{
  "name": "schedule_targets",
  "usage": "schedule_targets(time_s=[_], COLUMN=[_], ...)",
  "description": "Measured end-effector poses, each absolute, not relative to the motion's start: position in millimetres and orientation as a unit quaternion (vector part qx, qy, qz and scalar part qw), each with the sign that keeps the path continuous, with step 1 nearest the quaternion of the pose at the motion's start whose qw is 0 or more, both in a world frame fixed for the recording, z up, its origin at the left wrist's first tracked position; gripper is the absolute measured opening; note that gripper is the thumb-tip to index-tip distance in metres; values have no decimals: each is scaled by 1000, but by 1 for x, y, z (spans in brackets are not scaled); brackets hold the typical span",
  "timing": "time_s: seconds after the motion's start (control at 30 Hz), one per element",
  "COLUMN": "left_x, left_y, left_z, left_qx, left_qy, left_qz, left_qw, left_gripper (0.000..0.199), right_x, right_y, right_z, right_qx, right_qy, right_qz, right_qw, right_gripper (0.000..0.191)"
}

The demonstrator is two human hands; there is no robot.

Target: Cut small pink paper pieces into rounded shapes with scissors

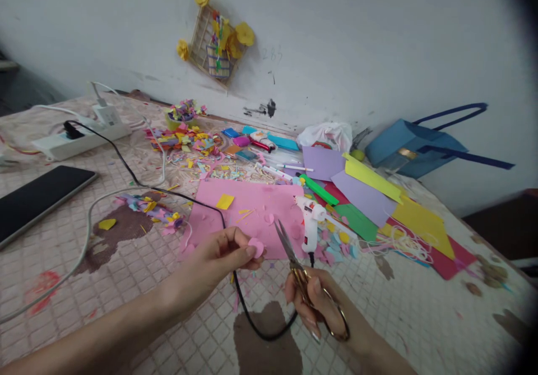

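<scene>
Desk open below pink sheet bar blk cable; L hand pinches paper disc, L of scissors gripped in R hand.

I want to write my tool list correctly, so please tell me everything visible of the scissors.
The scissors have slim, pointed, silver-grey blades and shiny gold-coloured handles; all looks like metal. The right hand holds them by the handles, partly hiding these, with one curved loop showing near the wrist. The blades are slightly parted, tips pointing away from the person, and appear over the pink sheet. Nothing is between the blades. Whether they touch the sheet, I cannot tell.
</scene>
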State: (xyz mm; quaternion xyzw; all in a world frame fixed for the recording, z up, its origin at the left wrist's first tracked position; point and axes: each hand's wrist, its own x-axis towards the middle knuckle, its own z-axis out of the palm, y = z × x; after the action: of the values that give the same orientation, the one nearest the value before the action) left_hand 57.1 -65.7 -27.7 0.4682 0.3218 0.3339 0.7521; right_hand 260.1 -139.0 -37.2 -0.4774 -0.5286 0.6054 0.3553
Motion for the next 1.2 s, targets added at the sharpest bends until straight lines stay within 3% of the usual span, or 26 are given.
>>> schedule_targets(time_s=[0.3,0.63,0.83,1.2], left_x=[58,56,56,53], left_y=[-66,-65,-68,-59], left_z=[-27,-28,-25,-22], left_qx=[524,608,620,637], left_qy=[322,349,345,309], left_qz=[279,200,185,214], left_qw=[738,684,680,673], left_gripper=[20,18,18,22], right_x=[247,239,238,245], right_y=[-113,-102,-103,-110], right_z=[-21,-19,-19,-20], right_qx=[-538,-517,-504,-520], right_qy=[-526,-542,-568,-531], right_qz=[535,566,566,564], right_qw=[384,344,321,361], right_gripper=[35,16,17,31])
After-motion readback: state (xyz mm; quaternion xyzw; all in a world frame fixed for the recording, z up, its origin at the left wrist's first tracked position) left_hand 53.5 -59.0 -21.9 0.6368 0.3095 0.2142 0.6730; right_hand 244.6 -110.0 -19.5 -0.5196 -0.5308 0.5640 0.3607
